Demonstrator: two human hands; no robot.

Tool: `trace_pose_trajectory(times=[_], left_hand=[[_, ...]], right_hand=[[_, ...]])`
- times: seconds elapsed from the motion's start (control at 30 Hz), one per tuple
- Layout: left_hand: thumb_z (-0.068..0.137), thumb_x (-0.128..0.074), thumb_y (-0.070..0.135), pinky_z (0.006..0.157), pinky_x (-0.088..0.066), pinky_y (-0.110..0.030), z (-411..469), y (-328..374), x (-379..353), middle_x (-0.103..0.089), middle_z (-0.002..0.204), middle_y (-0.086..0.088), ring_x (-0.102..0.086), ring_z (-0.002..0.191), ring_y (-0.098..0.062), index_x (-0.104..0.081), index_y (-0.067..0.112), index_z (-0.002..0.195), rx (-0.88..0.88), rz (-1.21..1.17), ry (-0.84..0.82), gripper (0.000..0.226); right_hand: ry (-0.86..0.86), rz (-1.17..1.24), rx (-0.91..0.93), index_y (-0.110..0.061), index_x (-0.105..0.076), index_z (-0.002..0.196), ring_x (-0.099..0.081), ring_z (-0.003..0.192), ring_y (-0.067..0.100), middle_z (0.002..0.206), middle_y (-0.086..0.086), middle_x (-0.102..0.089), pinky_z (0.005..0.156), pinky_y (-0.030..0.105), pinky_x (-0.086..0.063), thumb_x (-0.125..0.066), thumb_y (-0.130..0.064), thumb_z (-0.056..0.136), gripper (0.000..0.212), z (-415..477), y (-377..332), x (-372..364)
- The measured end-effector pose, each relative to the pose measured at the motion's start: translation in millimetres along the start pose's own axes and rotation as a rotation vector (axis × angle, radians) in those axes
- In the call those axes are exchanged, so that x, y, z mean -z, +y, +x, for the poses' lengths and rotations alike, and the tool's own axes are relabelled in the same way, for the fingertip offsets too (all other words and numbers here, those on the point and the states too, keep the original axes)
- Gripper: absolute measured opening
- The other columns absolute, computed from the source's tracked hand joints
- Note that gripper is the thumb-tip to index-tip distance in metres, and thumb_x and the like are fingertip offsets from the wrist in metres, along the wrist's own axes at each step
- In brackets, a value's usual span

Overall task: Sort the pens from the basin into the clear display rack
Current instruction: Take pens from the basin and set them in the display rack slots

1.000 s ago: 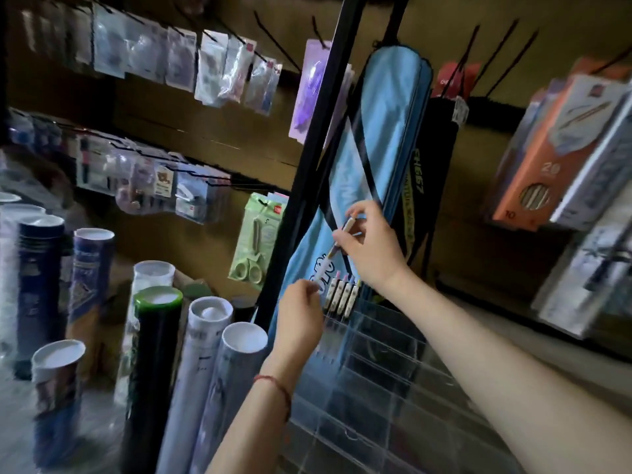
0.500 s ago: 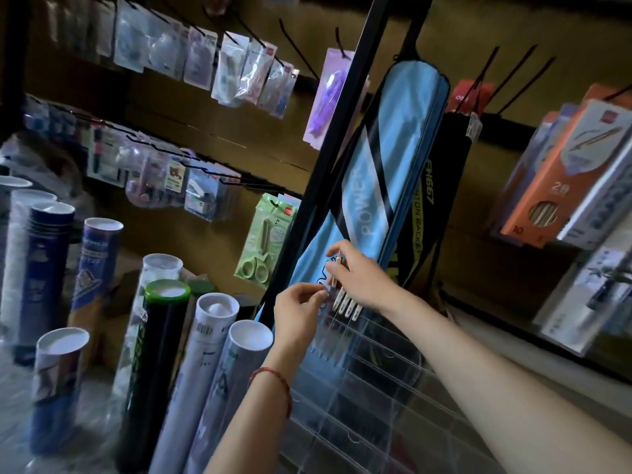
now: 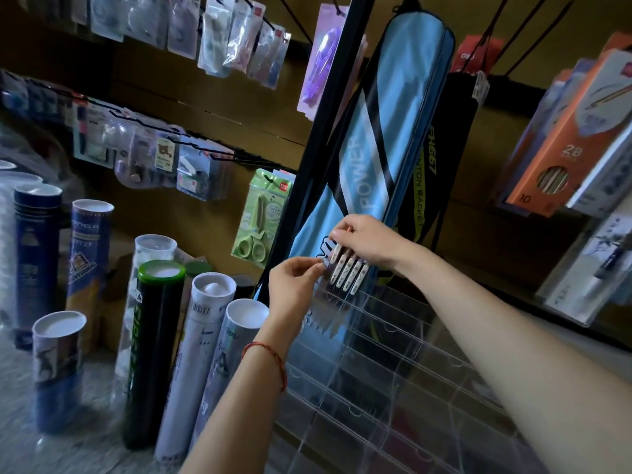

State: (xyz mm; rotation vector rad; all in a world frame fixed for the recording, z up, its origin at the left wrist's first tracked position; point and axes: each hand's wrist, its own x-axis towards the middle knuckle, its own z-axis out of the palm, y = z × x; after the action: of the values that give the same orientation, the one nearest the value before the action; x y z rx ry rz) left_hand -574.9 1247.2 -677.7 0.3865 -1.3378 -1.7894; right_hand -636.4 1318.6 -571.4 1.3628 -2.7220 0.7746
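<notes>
White-capped pen (image 3: 337,251), pinched by right hand (image 3: 369,239), was being seated into far row of clear acrylic display rack (image 3: 393,354); grip of left hand (image 3: 294,285) was undeterminable; release judged next.

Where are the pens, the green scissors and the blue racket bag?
pens (image 3: 349,273): head view, white cap of the middle pen.
green scissors (image 3: 260,210): head view, the blade part.
blue racket bag (image 3: 407,90): head view, upper light-blue panel.

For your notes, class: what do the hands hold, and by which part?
The right hand pinches the leftmost pen by its top end. The left hand touches the clear rack at its edge; grip unclear.
</notes>
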Motion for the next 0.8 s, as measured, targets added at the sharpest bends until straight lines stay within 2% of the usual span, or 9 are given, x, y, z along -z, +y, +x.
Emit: trace_pose_trajectory(times=[0.07, 0.13, 0.27, 0.43, 0.5, 0.57, 0.67, 0.73, 0.8], left_hand=[[0.081, -0.066, 0.004, 0.056, -0.046, -0.004, 0.5, -1.8, 0.1, -0.064, 0.069, 0.004, -0.059, 0.065, -0.004, -0.066, 0.011, 0.077, -0.013, 0.009, 0.008, 0.008], [0.081, -0.067, 0.005, 0.060, -0.047, -0.007, 1.5, -3.1, 0.4, -0.065, 0.070, 0.004, -0.061, 0.068, -0.006, -0.066, 0.014, 0.074, -0.014, 0.015, 0.011, 0.011], [0.082, -0.066, 0.007, 0.056, -0.045, -0.003, 1.7, -3.3, 0.8, -0.064, 0.070, 0.006, -0.058, 0.066, -0.003, -0.066, 0.013, 0.076, -0.025, 0.043, 0.016, 0.009], [0.082, -0.066, 0.006, 0.054, -0.043, -0.001, 1.3, -4.7, 2.0, -0.063, 0.071, 0.006, -0.057, 0.066, -0.001, -0.067, 0.010, 0.081, -0.018, 0.052, 0.030, 0.004], [0.082, -0.066, 0.006, 0.054, -0.043, -0.002, 1.0, -5.6, 2.8, -0.063, 0.070, 0.005, -0.057, 0.065, -0.002, -0.067, 0.008, 0.082, -0.012, 0.049, 0.031, 0.003], [0.082, -0.066, 0.006, 0.054, -0.044, -0.002, 0.8, -5.8, 2.5, -0.063, 0.069, 0.005, -0.057, 0.064, -0.001, -0.068, 0.007, 0.083, -0.012, 0.047, 0.038, 0.003], [0.082, -0.066, 0.006, 0.057, -0.045, -0.005, -0.1, -5.2, 0.3, -0.064, 0.069, 0.005, -0.058, 0.065, -0.002, -0.068, 0.011, 0.080, -0.013, 0.037, 0.047, 0.006], [0.082, -0.066, 0.005, 0.058, -0.046, -0.005, -1.0, -4.5, -0.6, -0.064, 0.070, 0.005, -0.059, 0.067, -0.003, -0.067, 0.013, 0.077, -0.013, 0.017, 0.042, 0.009], [0.082, -0.066, 0.004, 0.056, -0.046, -0.003, -1.8, -2.9, -0.4, -0.064, 0.071, 0.004, -0.059, 0.066, -0.003, -0.067, 0.012, 0.079, -0.010, 0.002, 0.033, 0.008]], right_hand=[[0.019, 0.044, 0.027, -0.006, -0.055, 0.105, -0.058, 0.080, 0.023, 0.104, 0.017, -0.063, 0.071, 0.036, -0.048, -0.045, -0.023, 0.097, 0.022, 0.5, 0.1, 0.9], [0.015, 0.048, 0.050, -0.008, -0.054, 0.104, -0.061, 0.086, 0.029, 0.108, 0.020, -0.063, 0.074, 0.039, -0.050, -0.043, -0.024, 0.098, 0.021, 0.1, 0.2, 1.5], [0.031, 0.050, 0.064, -0.013, -0.052, 0.100, -0.061, 0.094, 0.032, 0.107, 0.019, -0.063, 0.077, 0.040, -0.049, -0.041, -0.026, 0.098, 0.017, -1.0, 2.4, -0.5], [-0.021, -0.032, 0.047, -0.015, -0.050, 0.104, -0.059, 0.098, 0.027, 0.108, 0.012, -0.062, 0.085, 0.041, -0.047, -0.037, -0.028, 0.099, 0.020, -3.5, 2.3, -6.7], [-0.024, -0.047, 0.037, -0.013, -0.051, 0.104, -0.060, 0.097, 0.029, 0.105, 0.011, -0.063, 0.082, 0.040, -0.048, -0.036, -0.027, 0.099, 0.021, -3.7, -1.1, -8.3], [-0.049, -0.088, 0.027, -0.010, -0.052, 0.105, -0.059, 0.086, 0.028, 0.098, 0.006, -0.062, 0.070, 0.034, -0.047, -0.037, -0.026, 0.099, 0.023, -3.0, -2.4, -11.0], [-0.096, -0.204, 0.012, -0.008, -0.055, 0.096, -0.046, 0.067, 0.015, 0.079, 0.003, -0.053, 0.056, 0.027, -0.035, -0.039, -0.025, 0.099, 0.023, -3.9, 0.3, -15.7], [-0.101, -0.221, 0.009, -0.009, -0.057, 0.092, -0.043, 0.062, 0.012, 0.074, 0.002, -0.051, 0.054, 0.025, -0.034, -0.041, -0.027, 0.098, 0.025, -5.4, 1.6, -15.7], [-0.130, -0.297, 0.031, -0.006, -0.060, 0.102, -0.047, 0.070, 0.013, 0.081, 0.002, -0.053, 0.060, 0.026, -0.037, -0.042, -0.033, 0.098, 0.033, -7.1, 0.5, -13.6]])
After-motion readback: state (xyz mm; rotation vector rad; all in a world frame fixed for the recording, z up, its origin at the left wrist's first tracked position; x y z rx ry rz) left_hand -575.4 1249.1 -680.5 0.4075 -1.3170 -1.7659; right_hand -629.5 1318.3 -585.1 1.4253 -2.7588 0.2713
